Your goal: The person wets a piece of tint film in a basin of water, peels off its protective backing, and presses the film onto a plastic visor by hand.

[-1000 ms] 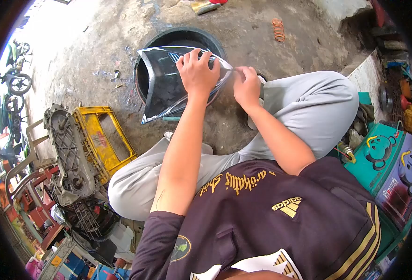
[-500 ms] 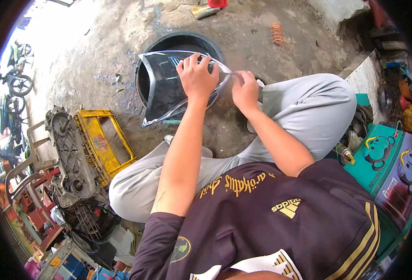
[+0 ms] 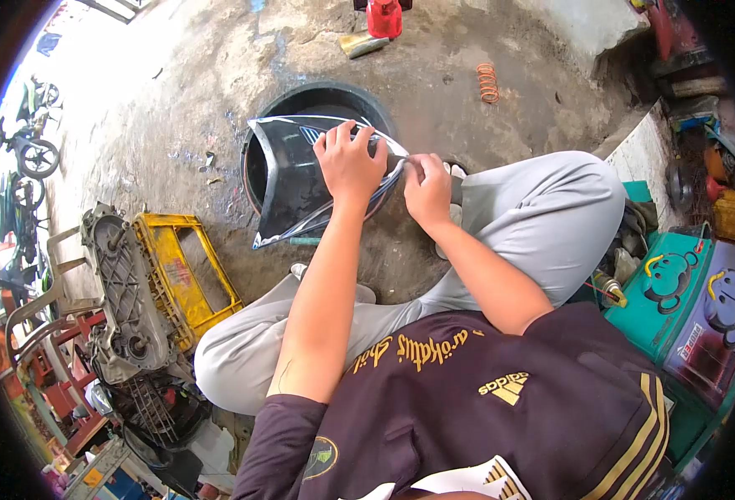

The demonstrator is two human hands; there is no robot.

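A black plastic panel (image 3: 297,179), shaped like a motorcycle fairing with white and blue stripes along its edges, lies across the top of a round black basin (image 3: 376,104). My left hand (image 3: 351,162) rests on the panel's upper side, its fingers spread over the striped edge. At the narrow right end of the panel, my right hand (image 3: 427,192) has thumb and fingers pinched together on the tip. Whether a loose strip or film is between those fingers is too small to tell.
An orange coil spring (image 3: 487,82) and a red object (image 3: 384,18) are on the concrete floor. To the left are a yellow crate (image 3: 188,267) and a metal engine cover (image 3: 126,283). A green box (image 3: 663,275) stands at the right.
The view has tilted, so the scene sits lower. My right hand, blurred before, has come slightly left, closer against the panel's tip. My left hand stays on the panel.
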